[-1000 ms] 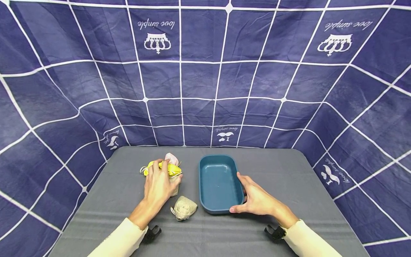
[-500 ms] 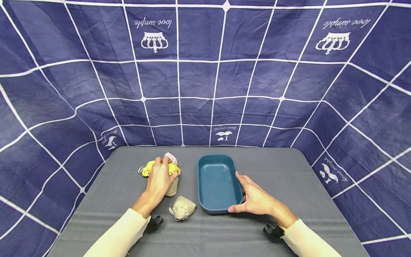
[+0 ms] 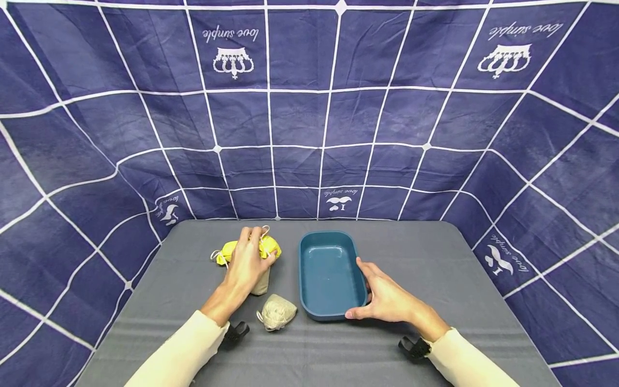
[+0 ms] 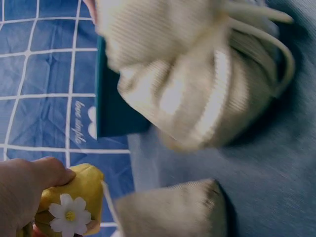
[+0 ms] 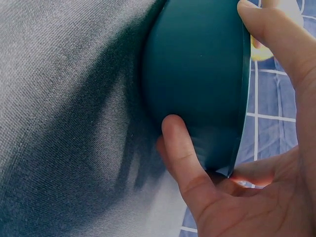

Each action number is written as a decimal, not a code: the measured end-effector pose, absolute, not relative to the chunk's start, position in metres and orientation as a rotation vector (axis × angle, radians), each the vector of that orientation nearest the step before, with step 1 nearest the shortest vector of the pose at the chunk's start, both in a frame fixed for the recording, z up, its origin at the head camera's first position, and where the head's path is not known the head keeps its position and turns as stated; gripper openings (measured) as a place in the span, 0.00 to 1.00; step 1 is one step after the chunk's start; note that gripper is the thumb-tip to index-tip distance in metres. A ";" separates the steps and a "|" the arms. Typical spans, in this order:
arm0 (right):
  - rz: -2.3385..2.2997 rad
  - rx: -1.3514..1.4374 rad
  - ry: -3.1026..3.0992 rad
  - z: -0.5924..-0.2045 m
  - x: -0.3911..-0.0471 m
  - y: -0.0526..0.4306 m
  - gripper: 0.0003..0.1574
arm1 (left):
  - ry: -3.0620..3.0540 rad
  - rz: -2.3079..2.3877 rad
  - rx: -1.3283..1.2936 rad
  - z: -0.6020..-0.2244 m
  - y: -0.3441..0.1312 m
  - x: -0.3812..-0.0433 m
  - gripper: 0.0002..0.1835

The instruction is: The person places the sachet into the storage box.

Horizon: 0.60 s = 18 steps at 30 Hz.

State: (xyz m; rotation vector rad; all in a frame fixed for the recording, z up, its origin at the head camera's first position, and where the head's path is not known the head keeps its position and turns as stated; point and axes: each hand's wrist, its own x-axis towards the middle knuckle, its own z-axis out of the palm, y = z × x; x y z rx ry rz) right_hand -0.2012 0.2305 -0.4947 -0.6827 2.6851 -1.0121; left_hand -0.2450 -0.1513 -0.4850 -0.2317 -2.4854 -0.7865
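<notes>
My left hand [image 3: 246, 260] pinches a yellow drawstring pouch [image 3: 269, 246], which shows a white flower in the left wrist view. More yellow cloth with a white cord, a yellow pouch [image 3: 226, 251], lies left of these fingers. Below the hand a beige pouch [image 3: 261, 284] is partly covered by it. Nearer the person sits another beige drawstring pouch [image 3: 277, 313], large in the left wrist view. At the right, my right hand [image 3: 387, 298] grips a teal rectangular bin [image 3: 333, 313] by its near right corner, thumb at the near rim and fingers along the right side.
A grey cloth covers the table [image 3: 411, 247]. Behind and on both sides hangs a blue curtain [image 3: 300, 118] with white grid lines. Black wrist straps [image 3: 415, 348] sit below the hands.
My left hand has shifted slightly right and away from the person, bringing the yellow pouch with it. The pale pink pouch behind it no longer shows. The right hand and bin hold still.
</notes>
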 end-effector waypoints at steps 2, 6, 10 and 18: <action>-1.018 -0.684 2.683 -0.495 -0.201 0.231 0.92 | -2.491 -0.824 -0.242 -0.479 -0.146 -0.246 0.34; -1.018 -0.684 2.681 -0.496 -0.202 0.230 0.92 | -2.505 -0.872 -0.293 -0.470 -0.135 -0.248 0.36; -1.011 -0.682 2.683 -0.496 -0.202 0.229 0.92 | -2.519 -0.890 -0.356 -0.463 -0.123 -0.252 0.40; -0.974 -0.672 2.706 -0.495 -0.202 0.229 0.92 | -2.545 -0.954 -0.447 -0.456 -0.095 -0.263 0.44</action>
